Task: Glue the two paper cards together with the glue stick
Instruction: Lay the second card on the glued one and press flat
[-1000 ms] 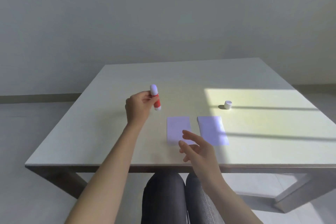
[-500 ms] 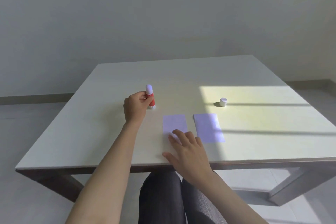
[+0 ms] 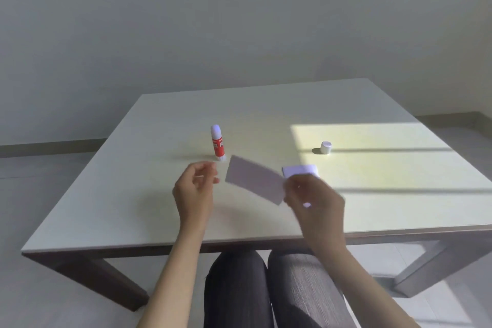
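Note:
A red glue stick (image 3: 218, 144) stands upright on the table (image 3: 133, 194), uncapped, its white tip up. Its white cap (image 3: 326, 147) sits apart in the sunlit patch at the right. My right hand (image 3: 314, 200) pinches one pale paper card (image 3: 254, 180) by its right end and holds it tilted above the table. The second card (image 3: 300, 169) lies flat behind that hand, partly hidden by it. My left hand (image 3: 195, 189) hovers just left of the lifted card, fingers curled and apart, holding nothing.
The table's near edge (image 3: 239, 243) runs just above my knees (image 3: 266, 287). A bright sun patch (image 3: 386, 168) covers the right side of the tabletop. A plain wall stands behind the table.
My left hand set the glue stick upright and let go of it, then drew back toward me. My right hand picked up the left card and raised it off the table.

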